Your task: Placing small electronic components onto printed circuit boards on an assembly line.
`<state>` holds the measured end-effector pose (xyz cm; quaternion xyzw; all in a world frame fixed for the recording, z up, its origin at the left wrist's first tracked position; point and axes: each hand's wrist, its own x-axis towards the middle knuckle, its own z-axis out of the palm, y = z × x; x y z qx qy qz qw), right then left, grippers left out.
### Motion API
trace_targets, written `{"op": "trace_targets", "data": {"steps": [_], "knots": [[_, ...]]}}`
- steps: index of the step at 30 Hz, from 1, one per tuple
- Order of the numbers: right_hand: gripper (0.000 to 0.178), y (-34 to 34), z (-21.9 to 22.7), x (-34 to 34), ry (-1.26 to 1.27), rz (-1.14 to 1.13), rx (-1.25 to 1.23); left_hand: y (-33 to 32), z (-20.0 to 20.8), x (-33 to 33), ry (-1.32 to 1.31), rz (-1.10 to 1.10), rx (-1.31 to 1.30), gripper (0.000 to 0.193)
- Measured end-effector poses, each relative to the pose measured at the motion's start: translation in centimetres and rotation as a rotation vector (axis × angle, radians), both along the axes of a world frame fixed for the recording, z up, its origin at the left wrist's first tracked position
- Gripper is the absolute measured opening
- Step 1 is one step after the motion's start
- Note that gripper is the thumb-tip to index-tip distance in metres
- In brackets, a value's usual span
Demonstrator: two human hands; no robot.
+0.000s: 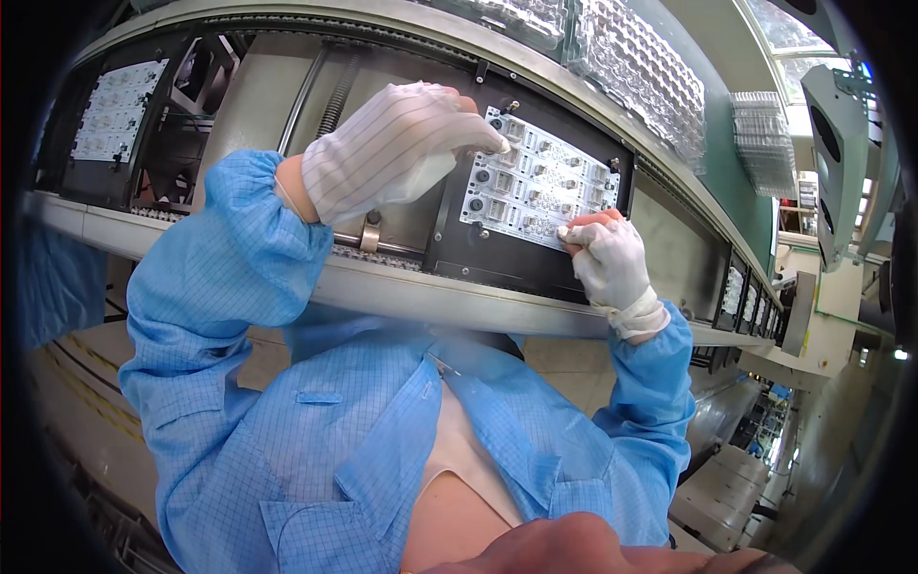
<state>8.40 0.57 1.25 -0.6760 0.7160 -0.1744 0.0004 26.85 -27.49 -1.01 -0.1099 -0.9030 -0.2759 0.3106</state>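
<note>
A white circuit board panel [540, 182] with rows of small components lies in a black carrier plate [449, 239] on the conveyor in front of me. My left hand [387, 148], in a striped white glove, reaches over the panel's upper left part. Its thumb and fingers are bent together at the board's edge; anything between them is hidden. At the panel's lower right corner is my right hand [612, 258], gloved in white too. Its fingers are curled into a pinch against the board, and I cannot make out what they hold.
Another populated panel [120, 110] sits in a carrier at the far left of the conveyor. Further boards [734, 292] stand down the line to the right. Behind the conveyor rail [411, 14] lie clear plastic trays [641, 72], with a stack of trays [762, 129] beside them.
</note>
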Motion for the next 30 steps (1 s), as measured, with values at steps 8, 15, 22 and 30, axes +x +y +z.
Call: {"op": "trace_targets", "data": {"steps": [8, 15, 22, 30], "knots": [[0.038, -0.2, -1.2, 0.7, -0.115, -0.209, -0.023, -1.3, -1.5, 0.0, -0.016, 0.04, -0.077, 0.048], [0.038, -0.5, -1.7, 0.7, -0.037, -0.146, -0.031, -1.9, -1.7, 0.0, -0.053, -0.004, -0.018, 0.044], [0.04, -1.4, -1.3, 1.6, -0.195, -0.259, -0.016, -2.1, -2.4, 0.4, -0.063, 0.039, -0.093, 0.042], [0.044, -4.3, -2.7, 3.2, -0.134, -0.105, -0.079, -2.8, -2.9, 0.3, 0.016, 0.052, -0.129, 0.035]]}}
